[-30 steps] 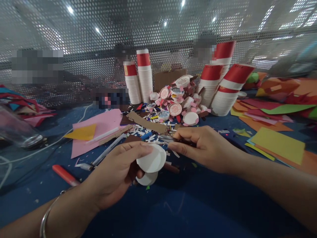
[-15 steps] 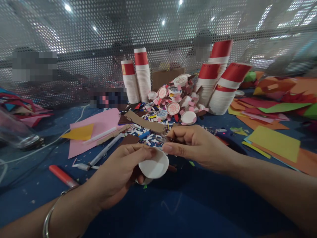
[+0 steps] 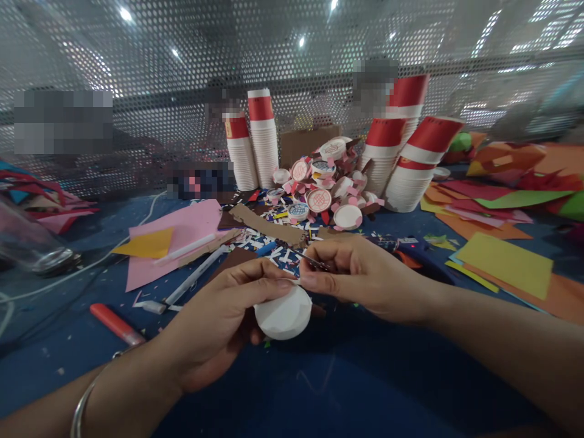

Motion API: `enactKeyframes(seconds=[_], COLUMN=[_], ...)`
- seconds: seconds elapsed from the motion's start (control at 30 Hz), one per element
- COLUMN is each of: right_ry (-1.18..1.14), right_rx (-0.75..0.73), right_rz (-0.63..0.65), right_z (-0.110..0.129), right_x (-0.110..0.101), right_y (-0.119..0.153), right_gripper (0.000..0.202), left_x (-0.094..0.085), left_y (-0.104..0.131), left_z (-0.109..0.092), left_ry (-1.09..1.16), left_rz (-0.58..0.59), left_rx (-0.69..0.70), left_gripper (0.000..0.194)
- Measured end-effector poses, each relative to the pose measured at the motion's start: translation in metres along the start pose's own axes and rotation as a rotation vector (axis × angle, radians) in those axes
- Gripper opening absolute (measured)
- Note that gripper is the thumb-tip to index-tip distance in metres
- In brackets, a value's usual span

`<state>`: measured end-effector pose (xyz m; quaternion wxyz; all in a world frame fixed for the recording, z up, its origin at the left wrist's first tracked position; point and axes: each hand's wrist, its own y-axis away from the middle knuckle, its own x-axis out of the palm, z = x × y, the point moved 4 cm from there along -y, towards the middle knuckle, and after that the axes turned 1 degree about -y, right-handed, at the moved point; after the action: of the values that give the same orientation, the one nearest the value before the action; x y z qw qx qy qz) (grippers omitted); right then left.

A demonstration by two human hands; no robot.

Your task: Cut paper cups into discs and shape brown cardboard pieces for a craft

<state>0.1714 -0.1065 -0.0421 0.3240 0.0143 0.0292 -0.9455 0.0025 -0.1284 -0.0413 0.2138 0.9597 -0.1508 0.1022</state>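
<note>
My left hand (image 3: 237,304) is closed on the edge of a round white paper cup base (image 3: 283,313), thumb on top and fingers underneath. The round face is turned up towards me, just above the blue table. Beside it, my right hand (image 3: 356,271) pinches a thin dark metal tool (image 3: 316,263) between thumb and curled fingers; its exact kind is partly hidden. The right thumb tip is at the far edge of the cup base, close to my left thumb. Paper scraps (image 3: 285,258) lie on the table just beyond both hands.
A heap of decorated cup bases (image 3: 319,199) lies ahead, between stacks of red-and-white paper cups (image 3: 262,140) (image 3: 383,152). Coloured paper sheets (image 3: 506,261) lie at right, pink paper (image 3: 191,222) at left. A red-handled tool (image 3: 114,322) is near my left wrist. Perforated metal panels (image 3: 182,79) stand behind.
The cup base has tilted, so its round face shows more fully. My right thumb has come to its far edge, and the dark tool shows more clearly.
</note>
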Motion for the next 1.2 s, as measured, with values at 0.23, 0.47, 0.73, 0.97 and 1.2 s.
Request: enactKeyframes(seconds=[0.23,0.47,0.73,0.97,1.2], right_ry=[-0.04,0.17,0.242,0.416,0.434], right_rx=[-0.09,-0.112,-0.164,-0.151,-0.184], right_rz=[0.037,-0.131,-0.168,-0.15,-0.09], right_z=[0.004,0.003,0.008,0.007,0.012], right_x=[0.003,-0.008,-0.009,-0.009,-0.006], right_y=[0.004,0.001,0.004,0.005,0.004], right_gripper=[0.033,0.029,0.032,0.043,0.041], left_x=[0.004,0.001,-0.006,-0.011,-0.004], left_y=[0.002,0.001,-0.003,0.002,0.003], left_z=[-0.002,-0.001,-0.005,-0.008,-0.003], left_ry=[0.066,0.044,0.03,0.01,0.016], left_rz=[0.053,0.059,-0.013,-0.098,-0.024], left_rx=[-0.024,0.011,0.155,0.226,0.129], left_gripper=[0.016,0.009,0.014,0.017,0.032])
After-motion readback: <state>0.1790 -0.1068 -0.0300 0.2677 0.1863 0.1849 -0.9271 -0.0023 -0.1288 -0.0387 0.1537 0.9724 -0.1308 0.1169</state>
